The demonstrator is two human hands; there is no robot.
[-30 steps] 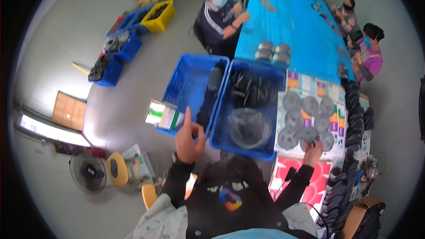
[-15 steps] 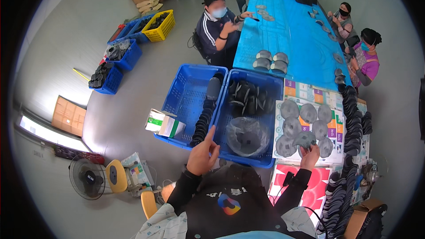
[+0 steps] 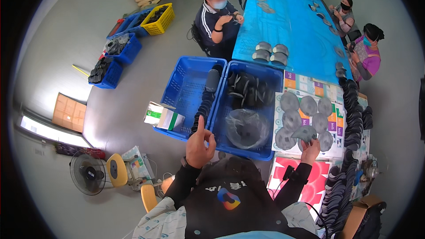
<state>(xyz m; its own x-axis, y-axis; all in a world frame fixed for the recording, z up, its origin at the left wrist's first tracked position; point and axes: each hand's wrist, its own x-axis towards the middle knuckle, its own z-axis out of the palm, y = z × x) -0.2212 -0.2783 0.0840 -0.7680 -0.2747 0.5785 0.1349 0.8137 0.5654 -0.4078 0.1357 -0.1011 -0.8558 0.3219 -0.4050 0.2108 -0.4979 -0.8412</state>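
Observation:
My right hand [image 3: 311, 150] is closed on the edge of a grey curved pad [image 3: 304, 133], pinching it by its near right side. The pad is bent and tilted over several round grey pads [image 3: 308, 106] laid out on a stack of printed sheets [image 3: 278, 110]. My left hand [image 3: 200, 148] holds nothing. Its index finger points away from me and its other fingers are partly curled. Beyond that fingertip, a long row of nested black curved pieces [image 3: 204, 106] lies along the right side of the left blue crate [image 3: 177, 84].
The right blue crate [image 3: 280, 79] holds black curved pieces [image 3: 248, 89] and a clear plastic bag [image 3: 248, 130]. A torn white-and-green box [image 3: 164, 116] sits at the left crate's corner. Black stacks [image 3: 353, 115] line the right. Three people sit around the blue-covered table [image 3: 301, 31].
The grey pad in my right hand has tilted and bent more. My left hand has shifted slightly left, with its index finger more upright. The person at the far left has drawn an outstretched arm back.

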